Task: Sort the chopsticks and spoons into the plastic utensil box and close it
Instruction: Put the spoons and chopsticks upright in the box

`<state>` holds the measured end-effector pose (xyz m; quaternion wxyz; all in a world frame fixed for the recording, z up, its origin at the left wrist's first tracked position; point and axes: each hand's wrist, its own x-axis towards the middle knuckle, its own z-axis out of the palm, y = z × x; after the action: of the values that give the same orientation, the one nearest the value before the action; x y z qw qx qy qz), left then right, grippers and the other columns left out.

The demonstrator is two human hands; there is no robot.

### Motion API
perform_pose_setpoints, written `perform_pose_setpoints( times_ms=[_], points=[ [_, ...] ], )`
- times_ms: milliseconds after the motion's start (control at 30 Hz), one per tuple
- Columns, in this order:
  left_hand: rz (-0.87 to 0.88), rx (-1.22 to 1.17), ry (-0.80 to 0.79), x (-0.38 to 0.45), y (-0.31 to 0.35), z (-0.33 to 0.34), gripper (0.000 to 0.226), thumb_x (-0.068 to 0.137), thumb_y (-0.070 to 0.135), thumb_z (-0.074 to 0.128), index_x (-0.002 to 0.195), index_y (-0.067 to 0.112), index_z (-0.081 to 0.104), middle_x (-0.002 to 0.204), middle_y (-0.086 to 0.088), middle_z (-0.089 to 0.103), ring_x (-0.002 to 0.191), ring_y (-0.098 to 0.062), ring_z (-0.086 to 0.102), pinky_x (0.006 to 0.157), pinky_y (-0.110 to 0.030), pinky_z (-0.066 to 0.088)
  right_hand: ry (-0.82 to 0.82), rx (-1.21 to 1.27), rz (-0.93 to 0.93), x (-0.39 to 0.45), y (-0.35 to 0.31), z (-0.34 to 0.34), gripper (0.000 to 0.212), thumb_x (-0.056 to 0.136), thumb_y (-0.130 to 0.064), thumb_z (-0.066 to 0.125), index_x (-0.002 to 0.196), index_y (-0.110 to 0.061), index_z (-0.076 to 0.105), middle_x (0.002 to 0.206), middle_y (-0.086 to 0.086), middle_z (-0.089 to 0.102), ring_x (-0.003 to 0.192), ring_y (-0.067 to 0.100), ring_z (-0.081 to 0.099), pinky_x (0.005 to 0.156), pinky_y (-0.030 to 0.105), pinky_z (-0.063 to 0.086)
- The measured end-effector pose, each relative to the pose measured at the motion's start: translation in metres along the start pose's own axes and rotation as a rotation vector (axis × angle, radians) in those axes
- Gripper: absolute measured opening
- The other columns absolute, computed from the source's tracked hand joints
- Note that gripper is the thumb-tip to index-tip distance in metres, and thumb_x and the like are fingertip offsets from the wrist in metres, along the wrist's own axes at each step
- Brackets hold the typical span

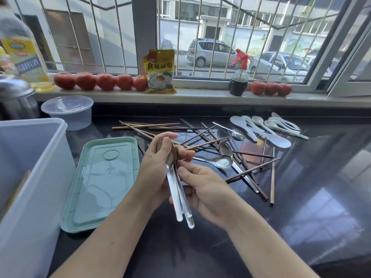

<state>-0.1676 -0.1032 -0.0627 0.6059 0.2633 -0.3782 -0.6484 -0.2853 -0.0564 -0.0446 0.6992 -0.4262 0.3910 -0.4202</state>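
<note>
The person stands at a dark, shiny bench (301, 227) by the window. The left hand (160, 163) has its fingers curled round the bowls of a small bunch of metal spoons (178, 193). Their long handles point down toward the person. The right hand (202, 187) is just beside them, palm up, with its fingers bent loosely, and its fingertips touch the spoon necks. I cannot tell if it is really gripping them.

Left of the hands lies a flat green utensil box lid (100, 185) on the bench. At the far left edge stands a big pale plastic box (30, 187).

Behind the hands, brown chopsticks (200, 137) lie crossed in a messy pile. Two more metal spoons (220, 159) rest on top of that pile. Farther right, a group of white plastic spoons (267, 127) lies together on the bench.

A clear round tub (68, 111) sits at the back left. On the window sill (200, 95) are rows of red tomatoes (100, 81), a yellow packet (160, 72), a dark spray bottle (239, 77) with a red top, and a big oil bottle (24, 55).
</note>
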Motion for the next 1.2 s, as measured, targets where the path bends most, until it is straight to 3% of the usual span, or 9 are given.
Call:
perform_pose_setpoints(
  times_ms=[200,333,467,633,700,833,1000,1100,1200],
  points=[
    [0.008,-0.1,0.172,0.01,0.006,-0.008,0.02,0.111,0.02,0.037,0.11,0.019,0.056,0.073,-0.005,0.052,0.049,-0.015,0.045,0.049,-0.027,0.047,0.932,-1.543,-0.184,0.033,-0.033,-0.094,0.03,0.096,-0.04,0.056,0.098,-0.013,0.068,0.097,0.01,0.067,0.099,0.032,0.06,0.081,0.038,0.046],
    [-0.041,-0.107,0.176,0.013,0.007,-0.012,0.019,0.11,0.02,0.038,0.1,0.02,0.054,0.076,-0.004,0.052,0.044,-0.01,0.034,0.039,-0.021,0.034,0.905,-1.71,0.102,0.042,-0.021,-0.108,0.042,0.094,-0.049,0.054,0.112,-0.013,0.063,0.114,0.011,0.064,0.112,0.033,0.051,0.092,0.042,0.041],
    [-0.108,-0.064,0.173,0.014,0.006,-0.012,0.024,0.111,0.028,0.038,0.096,0.016,0.053,0.077,-0.005,0.052,0.048,-0.011,0.033,0.041,-0.021,0.033,0.916,-1.654,-0.035,0.047,-0.014,-0.108,0.021,0.096,-0.028,0.052,0.104,-0.014,0.065,0.105,0.01,0.066,0.104,0.032,0.055,0.084,0.04,0.04],
    [-0.001,0.12,0.074,0.01,0.014,-0.009,0.023,0.111,0.017,0.035,0.118,0.007,0.055,0.085,-0.011,0.064,0.059,-0.02,0.056,0.05,-0.027,0.046,0.954,-0.847,-0.53,0.042,-0.022,-0.117,0.012,0.097,-0.02,0.06,0.096,-0.014,0.071,0.081,-0.001,0.068,0.079,0.022,0.064,0.071,0.036,0.049],
    [0.073,0.241,0.033,0.007,0.016,-0.004,0.028,0.111,0.016,0.034,0.125,0.007,0.057,0.099,-0.01,0.076,0.089,-0.021,0.073,0.075,-0.029,0.055,0.994,-0.676,-0.725,0.034,-0.026,-0.111,0.012,0.098,-0.022,0.061,0.098,-0.015,0.07,0.081,-0.001,0.069,0.072,0.018,0.064,0.072,0.038,0.055],
    [0.102,0.283,-0.086,-0.001,0.014,0.003,0.034,0.11,0.016,0.034,0.132,0.011,0.059,0.131,0.0,0.07,0.131,-0.011,0.058,0.113,-0.032,0.039,0.836,-0.623,-0.847,0.035,-0.025,-0.081,0.01,0.096,-0.017,0.065,0.093,-0.025,0.071,0.074,-0.007,0.068,0.063,0.01,0.062,0.062,0.031,0.053],
    [-0.028,0.095,-0.147,-0.003,0.006,0.009,0.036,0.102,0.023,0.048,0.131,0.02,0.069,0.155,-0.012,0.047,0.138,-0.028,0.051,0.099,-0.029,0.05,0.419,-0.683,-0.721,0.051,-0.011,-0.039,0.014,0.096,-0.013,0.066,0.104,-0.02,0.075,0.075,-0.008,0.071,0.057,0.008,0.062,0.056,0.024,0.049],
    [-0.035,0.074,-0.186,-0.003,0.007,0.011,0.04,0.101,0.023,0.046,0.137,0.022,0.061,0.108,-0.006,0.072,0.093,-0.027,0.065,0.081,-0.036,0.056,0.381,-0.499,-0.64,0.051,-0.013,-0.036,0.012,0.092,-0.015,0.073,0.102,-0.013,0.066,0.06,0.003,0.064,0.043,0.014,0.056,0.045,0.027,0.045],
    [-0.032,0.095,-0.215,-0.004,0.005,0.012,0.039,0.105,0.023,0.041,0.14,0.029,0.057,0.1,0.006,0.072,0.091,-0.03,0.055,0.073,-0.037,0.053,0.331,-0.424,-0.571,0.048,-0.01,-0.034,0.015,0.095,-0.015,0.068,0.084,-0.007,0.062,0.053,0.008,0.058,0.038,0.017,0.05,0.038,0.024,0.04]
  ],
)
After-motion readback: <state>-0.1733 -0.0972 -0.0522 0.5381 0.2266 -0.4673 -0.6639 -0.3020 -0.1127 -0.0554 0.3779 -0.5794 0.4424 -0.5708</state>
